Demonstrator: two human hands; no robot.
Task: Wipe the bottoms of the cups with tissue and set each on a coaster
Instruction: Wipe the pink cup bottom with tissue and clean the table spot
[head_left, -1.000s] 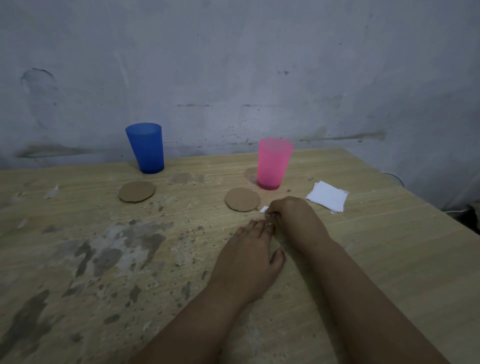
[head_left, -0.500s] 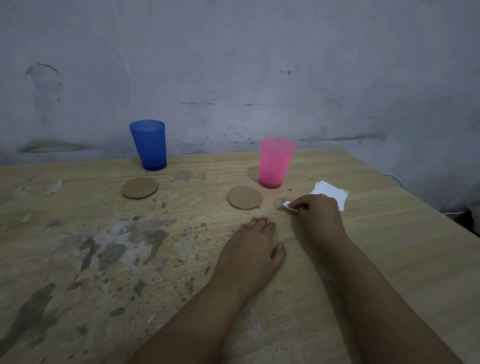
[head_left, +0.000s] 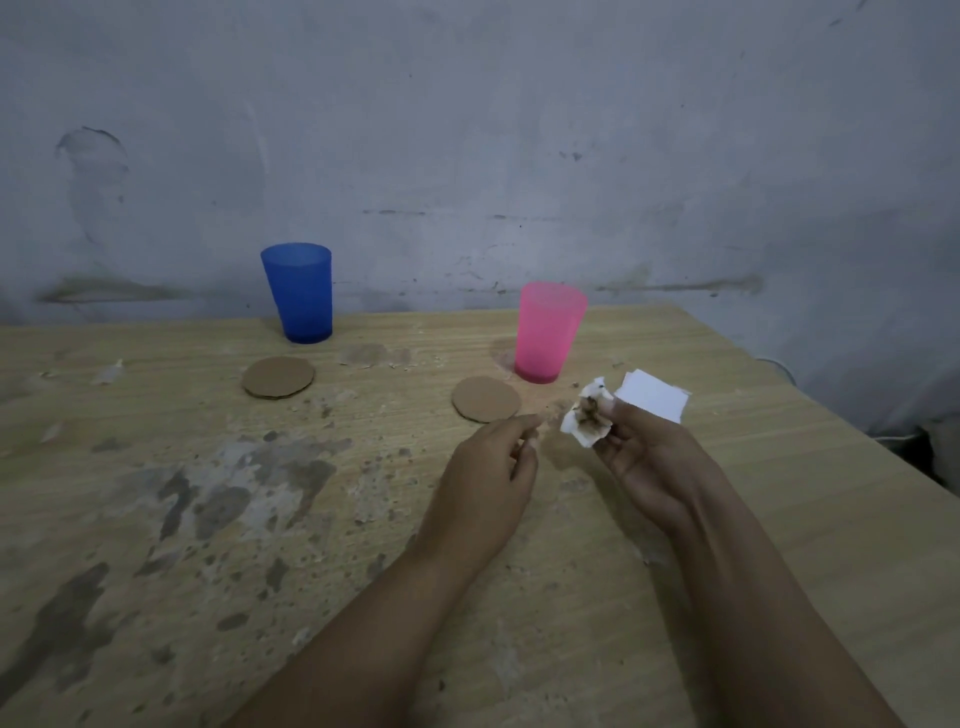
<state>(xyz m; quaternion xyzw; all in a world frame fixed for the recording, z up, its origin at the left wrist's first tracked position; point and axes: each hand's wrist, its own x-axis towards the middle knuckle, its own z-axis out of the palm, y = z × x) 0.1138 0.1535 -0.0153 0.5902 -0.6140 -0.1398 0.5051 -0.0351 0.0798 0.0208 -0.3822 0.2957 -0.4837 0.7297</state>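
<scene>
A blue cup (head_left: 300, 293) stands upright at the back of the table, with a round brown coaster (head_left: 278, 377) in front of it. A pink cup (head_left: 548, 331) stands upright further right, beside a second coaster (head_left: 485, 399). Both cups rest on the bare table, not on the coasters. My right hand (head_left: 641, 457) is turned palm up and pinches a crumpled white tissue (head_left: 587, 420) with brown stains, just right of the second coaster. My left hand (head_left: 488, 486) hovers close by with loosely curled fingers and holds nothing.
A stack of clean white tissues (head_left: 655, 395) lies behind my right hand, right of the pink cup. The wooden table (head_left: 208, 519) is worn with grey patches at the left. A grey wall (head_left: 467, 156) stands right behind the cups. The table's right edge runs diagonally.
My right hand slid right across the table with the tissue, then lifted and turned it over, showing brown stains. My left hand rose off the table and curled its fingers.
</scene>
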